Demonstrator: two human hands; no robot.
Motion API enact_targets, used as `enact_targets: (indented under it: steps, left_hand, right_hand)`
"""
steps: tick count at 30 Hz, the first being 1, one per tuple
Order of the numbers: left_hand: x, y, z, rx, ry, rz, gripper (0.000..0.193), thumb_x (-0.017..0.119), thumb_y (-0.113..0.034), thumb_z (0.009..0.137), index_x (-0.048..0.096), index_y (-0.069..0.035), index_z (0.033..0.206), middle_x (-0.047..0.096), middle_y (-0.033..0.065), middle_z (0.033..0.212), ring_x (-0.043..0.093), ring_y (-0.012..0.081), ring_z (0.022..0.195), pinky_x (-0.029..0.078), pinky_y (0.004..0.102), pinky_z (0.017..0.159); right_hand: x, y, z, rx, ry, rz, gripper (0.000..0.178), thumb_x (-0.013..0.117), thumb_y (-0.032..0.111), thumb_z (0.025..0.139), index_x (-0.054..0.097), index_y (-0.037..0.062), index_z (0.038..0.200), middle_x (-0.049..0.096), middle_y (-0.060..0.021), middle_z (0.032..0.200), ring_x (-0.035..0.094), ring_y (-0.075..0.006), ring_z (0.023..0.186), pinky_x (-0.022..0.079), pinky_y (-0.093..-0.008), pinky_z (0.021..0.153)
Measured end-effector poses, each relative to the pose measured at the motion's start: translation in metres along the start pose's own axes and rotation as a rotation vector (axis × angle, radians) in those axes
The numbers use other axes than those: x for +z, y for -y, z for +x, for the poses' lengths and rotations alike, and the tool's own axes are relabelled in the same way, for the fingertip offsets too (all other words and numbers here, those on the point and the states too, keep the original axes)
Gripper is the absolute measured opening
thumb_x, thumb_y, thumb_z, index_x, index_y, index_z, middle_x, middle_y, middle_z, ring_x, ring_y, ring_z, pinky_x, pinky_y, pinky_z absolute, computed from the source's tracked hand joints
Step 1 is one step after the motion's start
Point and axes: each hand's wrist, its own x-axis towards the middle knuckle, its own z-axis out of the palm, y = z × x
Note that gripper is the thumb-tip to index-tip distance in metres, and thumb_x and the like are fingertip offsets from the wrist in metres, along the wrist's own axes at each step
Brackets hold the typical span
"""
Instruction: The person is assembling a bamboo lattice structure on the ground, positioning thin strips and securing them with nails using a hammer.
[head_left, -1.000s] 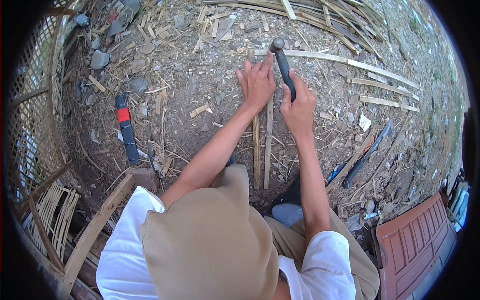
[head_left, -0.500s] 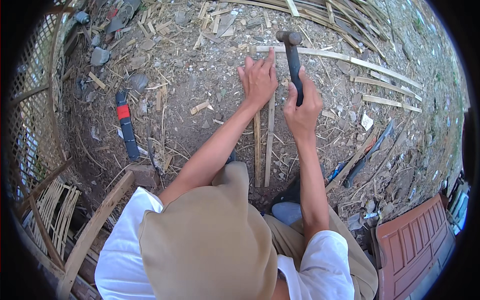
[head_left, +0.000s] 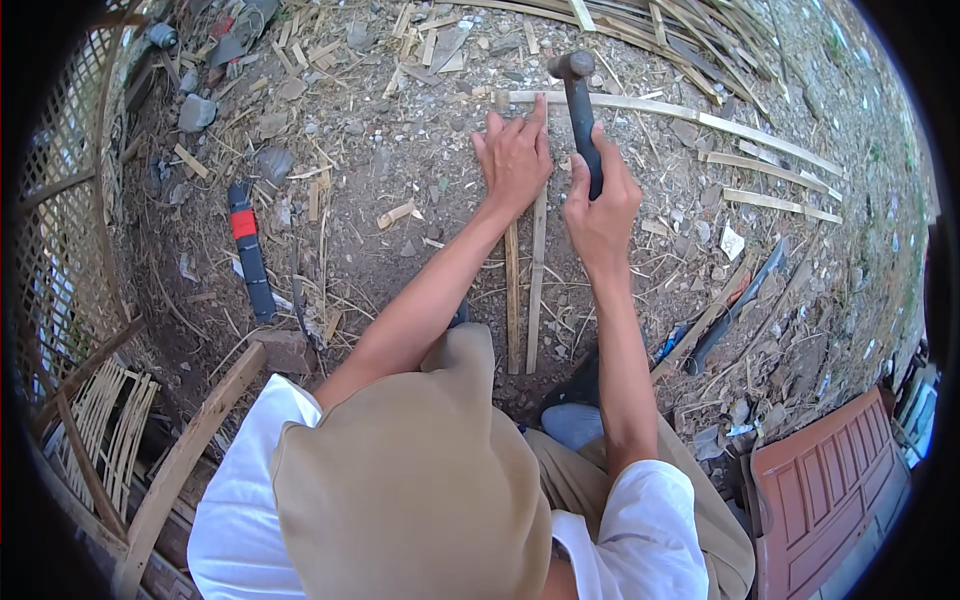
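Observation:
My right hand is wrapped round the dark handle of a hammer, whose head is at the far end, raised over or beside a thin wooden cross slat. To its left, my left hand is spread, its index finger stretched onto the spot where the cross slat meets the end of a long slat. The rest of that hand covers part of the long slat. A second, browner slat lies alongside, its far part hidden under my left hand. Whether a nail is at the joint cannot be made out.
Several loose slats lie to the right, with a bundle of strips at the far right. A dark sheath with a red band is on the left. A dark long tool and a brown panel sit at right.
The hammer and my right hand have moved slightly farther away and to the left. My left hand keeps its place on the slats.

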Motion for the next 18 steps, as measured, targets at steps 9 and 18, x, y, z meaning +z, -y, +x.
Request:
enact_targets:
  steps: [9, 18]
  left_hand:
    - [-0.003, -0.004, -0.002, -0.013, 0.031, -0.015, 0.053, 0.071, -0.019, 0.102, 0.07, -0.018, 0.155, 0.072, 0.0056, 0.093, 0.058, 0.0319, 0.106, 0.04, 0.0614, 0.093]
    - [-0.001, -0.002, 0.005, -0.002, 0.006, -0.015, 0.051, 0.071, -0.018, 0.101, 0.073, -0.018, 0.152, 0.072, 0.0047, 0.091, 0.059, 0.0314, 0.105, 0.039, 0.0584, 0.09]
  right_hand:
    - [0.001, -0.008, -0.007, -0.106, -0.036, -0.057, 0.044, 0.068, -0.005, 0.1, 0.064, -0.0094, 0.144, 0.073, -0.0312, 0.107, 0.074, -0.0505, 0.092, 0.058, -0.0543, 0.081]
    - [0.008, -0.013, -0.008, -0.118, -0.039, -0.045, 0.047, 0.069, -0.005, 0.099, 0.065, -0.0066, 0.145, 0.074, -0.0314, 0.105, 0.075, -0.0496, 0.089, 0.057, -0.0555, 0.078]
